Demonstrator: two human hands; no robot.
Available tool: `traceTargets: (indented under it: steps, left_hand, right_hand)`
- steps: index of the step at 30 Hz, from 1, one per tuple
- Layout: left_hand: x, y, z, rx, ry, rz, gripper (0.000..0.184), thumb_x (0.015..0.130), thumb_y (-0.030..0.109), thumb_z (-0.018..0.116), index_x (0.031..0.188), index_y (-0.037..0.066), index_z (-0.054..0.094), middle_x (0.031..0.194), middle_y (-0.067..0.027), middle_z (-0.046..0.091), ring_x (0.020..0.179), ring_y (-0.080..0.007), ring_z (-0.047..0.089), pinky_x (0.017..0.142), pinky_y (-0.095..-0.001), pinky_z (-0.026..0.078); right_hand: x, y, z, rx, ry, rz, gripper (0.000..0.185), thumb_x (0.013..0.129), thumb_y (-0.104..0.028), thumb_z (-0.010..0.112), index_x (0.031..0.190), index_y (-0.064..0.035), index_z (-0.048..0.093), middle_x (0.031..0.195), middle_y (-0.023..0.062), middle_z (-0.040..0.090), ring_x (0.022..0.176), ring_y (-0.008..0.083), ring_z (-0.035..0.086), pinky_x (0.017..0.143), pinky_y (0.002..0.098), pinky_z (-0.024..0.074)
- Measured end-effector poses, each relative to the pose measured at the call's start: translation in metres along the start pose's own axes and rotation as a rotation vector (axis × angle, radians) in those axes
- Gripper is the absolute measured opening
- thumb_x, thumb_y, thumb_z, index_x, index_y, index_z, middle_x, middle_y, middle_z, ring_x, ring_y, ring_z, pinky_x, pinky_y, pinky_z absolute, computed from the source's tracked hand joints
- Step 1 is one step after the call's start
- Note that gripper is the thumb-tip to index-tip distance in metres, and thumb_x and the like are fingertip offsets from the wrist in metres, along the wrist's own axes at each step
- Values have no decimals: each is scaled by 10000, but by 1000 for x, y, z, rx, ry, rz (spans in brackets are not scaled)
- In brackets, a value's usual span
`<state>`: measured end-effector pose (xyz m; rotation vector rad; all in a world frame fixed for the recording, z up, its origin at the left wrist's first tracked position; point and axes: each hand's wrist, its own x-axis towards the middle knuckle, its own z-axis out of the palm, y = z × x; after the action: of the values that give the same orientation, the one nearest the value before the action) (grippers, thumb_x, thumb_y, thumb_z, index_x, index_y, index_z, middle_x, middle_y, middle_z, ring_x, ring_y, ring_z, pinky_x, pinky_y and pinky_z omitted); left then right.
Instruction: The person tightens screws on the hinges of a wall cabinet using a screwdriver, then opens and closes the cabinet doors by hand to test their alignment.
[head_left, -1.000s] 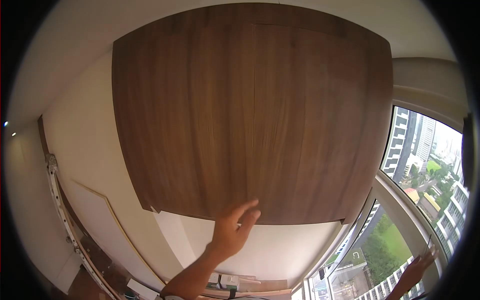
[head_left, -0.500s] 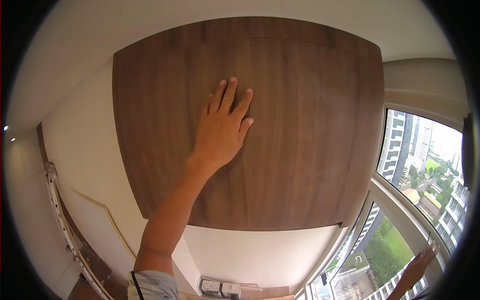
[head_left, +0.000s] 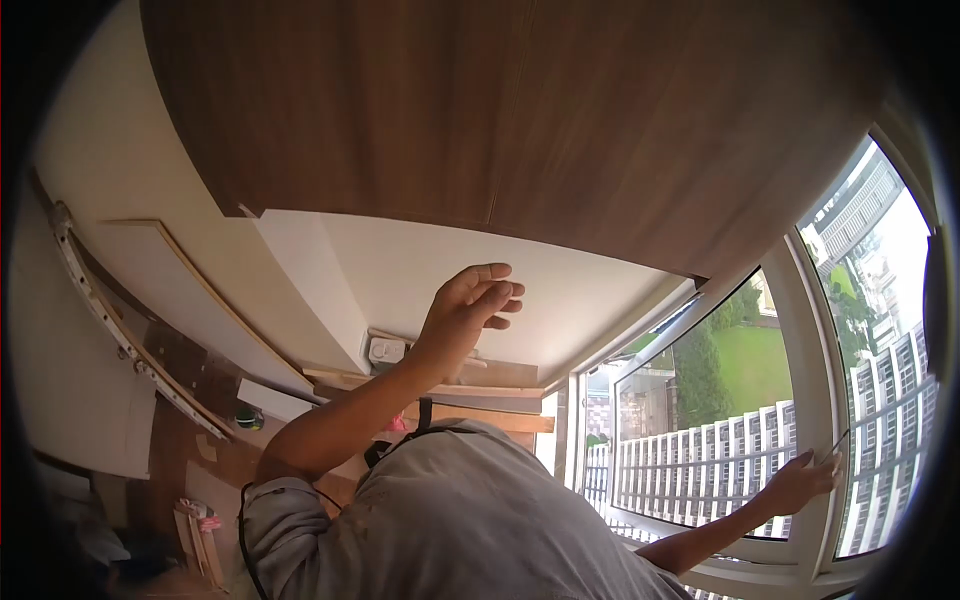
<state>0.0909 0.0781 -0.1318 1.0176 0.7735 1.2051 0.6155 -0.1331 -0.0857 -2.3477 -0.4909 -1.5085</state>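
My left hand hangs in the air below the brown wood-grain cabinet, its fingers loosely bent and apart, with nothing visible in them. At the right, my right hand is closed beside the window frame. A thin, dark, rod-like tool sticks up from its fingers; its handle is hidden in the grip, so its exact kind cannot be made out. The cabinet's vertical door seam and its lower edge show above my left hand.
A long metal level-like rail or ladder part leans at the left beside a pale board. Wooden planks and a white box-like item lie below. Glass panes stand at the right, with buildings outside.
My left hand has come off the cabinet front and dropped lower, its fingers now bent. The view has tilted down, showing my grey shirt. My right hand still holds the thin tool.
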Motion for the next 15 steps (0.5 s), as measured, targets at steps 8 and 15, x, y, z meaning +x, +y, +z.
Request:
traceTargets:
  steps: [8,15]
  left_hand:
    - [42,-8,31,-428,243,163,271,1025,241,627,1192,41,555,1224,-158,667,1129,-257,657,959,-403,523]
    - [60,1,42,-545,240,198,255,991,273,685,1059,72,545,1037,-77,654,1048,-229,666,944,-380,526]
  right_hand:
    - [4,-1,-3,43,-126,84,499,1024,-366,526,1482,-209,403,1474,163,408,1340,340,505,844,489,645]
    - [3,0,-6,87,-69,49,529,1012,-317,570,1499,-223,385,1496,160,386,1305,346,538,831,478,649]
